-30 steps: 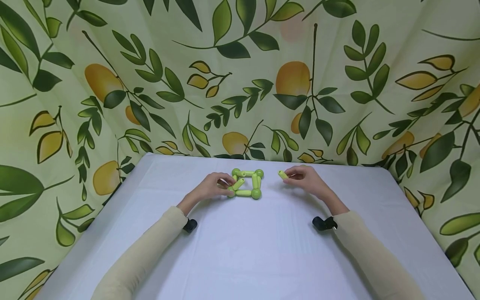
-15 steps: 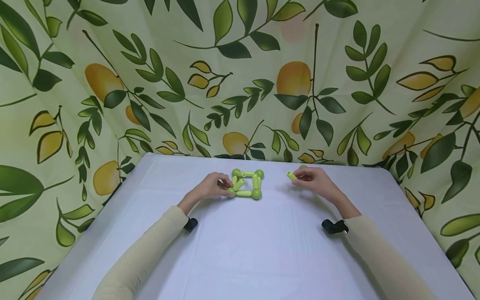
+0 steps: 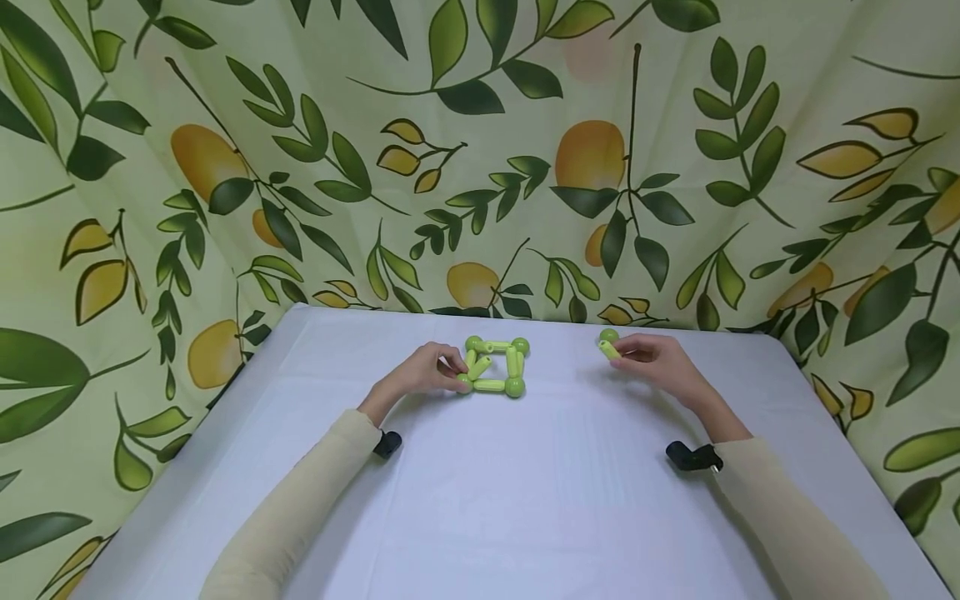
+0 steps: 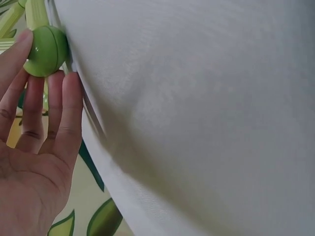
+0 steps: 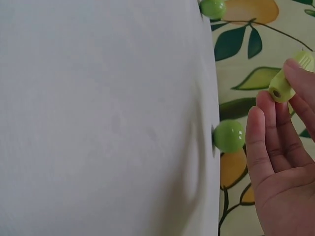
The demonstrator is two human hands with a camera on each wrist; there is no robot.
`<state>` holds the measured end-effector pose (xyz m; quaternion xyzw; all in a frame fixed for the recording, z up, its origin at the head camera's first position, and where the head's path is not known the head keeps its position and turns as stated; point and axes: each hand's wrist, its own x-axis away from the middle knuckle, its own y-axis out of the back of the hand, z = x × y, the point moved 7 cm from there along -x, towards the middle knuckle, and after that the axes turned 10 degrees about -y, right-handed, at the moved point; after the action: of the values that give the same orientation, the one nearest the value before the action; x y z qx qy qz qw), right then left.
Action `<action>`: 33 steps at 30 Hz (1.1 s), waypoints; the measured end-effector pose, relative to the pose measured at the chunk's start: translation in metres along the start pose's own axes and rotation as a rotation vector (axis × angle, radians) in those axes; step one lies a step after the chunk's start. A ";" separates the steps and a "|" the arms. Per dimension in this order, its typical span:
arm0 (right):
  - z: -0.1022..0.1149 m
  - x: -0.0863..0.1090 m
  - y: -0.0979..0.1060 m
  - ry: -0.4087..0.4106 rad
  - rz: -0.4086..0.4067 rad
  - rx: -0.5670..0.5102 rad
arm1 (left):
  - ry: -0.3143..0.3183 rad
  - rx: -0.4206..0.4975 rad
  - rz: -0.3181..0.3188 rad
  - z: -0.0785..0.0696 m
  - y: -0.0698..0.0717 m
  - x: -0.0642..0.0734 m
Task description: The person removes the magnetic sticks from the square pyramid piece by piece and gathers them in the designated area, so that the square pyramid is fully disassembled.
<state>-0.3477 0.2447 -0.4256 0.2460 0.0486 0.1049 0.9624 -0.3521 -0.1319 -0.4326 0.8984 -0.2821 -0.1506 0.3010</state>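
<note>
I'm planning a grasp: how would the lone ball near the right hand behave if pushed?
Being round, the ball would probably roll. Its glossy sheen suggests it may be slippery. Its undented curve suggests stiffness.

Left hand [image 3: 429,368], one; right hand [image 3: 654,364], one. Square assembly [image 3: 512,361], one, comprising: corner green balls [image 3: 513,387], four; light-green rods [image 3: 489,386], at least six, overlapping, exact count unclear. Loose green ball [image 3: 609,335], one; balls in all, five. Held light-green rod [image 3: 608,349], one. Beige sleeves [image 3: 300,500], two. Black wrist devices [image 3: 690,456], two. White-covered table [image 3: 480,500], one. Leaf-and-fruit patterned backdrop [image 3: 517,125], one.
</note>
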 end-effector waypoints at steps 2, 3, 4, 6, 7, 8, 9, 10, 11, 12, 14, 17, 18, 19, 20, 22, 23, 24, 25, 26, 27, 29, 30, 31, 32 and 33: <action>-0.002 0.002 0.006 -0.004 -0.021 -0.003 | 0.010 0.001 0.000 -0.001 0.000 -0.001; -0.004 0.002 0.009 -0.005 -0.032 -0.004 | 0.013 0.003 0.001 -0.002 0.000 -0.001; -0.005 0.003 0.013 -0.008 -0.043 -0.003 | 0.015 0.005 0.002 -0.002 0.000 -0.001; -0.010 0.004 0.019 -0.017 -0.060 -0.001 | 0.022 0.015 0.002 -0.003 0.000 -0.001; -0.012 0.005 0.021 -0.022 -0.068 0.002 | 0.027 0.020 0.002 -0.003 0.000 -0.001; -0.015 0.005 0.024 -0.025 -0.073 0.007 | 0.030 0.023 0.002 -0.003 0.000 -0.001; -0.017 0.005 0.026 -0.029 -0.076 0.012 | 0.034 0.025 0.003 -0.002 0.000 -0.001; -0.019 0.006 0.028 -0.034 -0.079 0.019 | 0.037 0.023 0.003 -0.002 0.000 -0.002; -0.021 0.006 0.030 -0.039 -0.081 0.029 | 0.041 0.022 0.003 -0.001 0.000 -0.002; -0.023 0.007 0.032 -0.047 -0.083 0.040 | 0.042 0.020 0.004 -0.001 0.000 -0.002; -0.027 0.008 0.036 -0.070 -0.083 0.058 | 0.042 0.020 0.007 -0.001 -0.001 -0.002; -0.034 0.009 0.040 -0.124 -0.079 0.076 | 0.041 0.025 0.006 0.000 -0.001 -0.002; -0.036 0.009 0.042 -0.143 -0.077 0.082 | 0.043 0.028 0.004 0.000 -0.001 -0.001; -0.038 0.009 0.043 -0.163 -0.073 0.084 | 0.048 0.030 0.000 0.001 -0.001 -0.001; -0.040 0.008 0.043 -0.180 -0.067 0.086 | 0.054 0.032 -0.004 0.001 -0.001 0.000; -0.044 0.007 0.045 -0.204 -0.063 0.095 | 0.065 0.032 -0.009 0.002 0.000 0.001; -0.046 0.007 0.046 -0.211 -0.062 0.103 | 0.068 0.030 -0.011 0.002 0.000 0.001; -0.047 0.006 0.047 -0.214 -0.060 0.107 | 0.071 0.031 -0.012 0.002 0.000 0.002; -0.048 0.005 0.049 -0.215 -0.059 0.112 | 0.073 0.031 -0.012 0.002 0.000 0.002; -0.049 0.004 0.050 -0.212 -0.059 0.117 | 0.073 0.032 -0.011 0.001 0.000 0.002; -0.049 0.003 0.052 -0.208 -0.059 0.123 | 0.073 0.034 -0.011 0.001 0.000 0.002; -0.051 0.001 0.054 -0.197 -0.057 0.131 | 0.076 0.037 -0.010 0.000 0.000 0.002; -0.051 0.000 0.056 -0.192 -0.056 0.139 | 0.077 0.041 -0.011 0.000 0.000 0.002; -0.052 -0.001 0.057 -0.189 -0.055 0.151 | 0.078 0.041 -0.011 0.000 0.000 0.002; -0.053 -0.002 0.059 -0.185 -0.054 0.158 | 0.077 0.043 -0.012 0.000 0.000 0.001; -0.055 -0.003 0.060 -0.185 -0.055 0.168 | 0.078 0.044 -0.012 0.001 0.000 0.001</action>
<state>-0.3696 0.3211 -0.4443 0.3328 -0.0248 0.0508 0.9413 -0.3515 -0.1326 -0.4332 0.9118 -0.2678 -0.1111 0.2909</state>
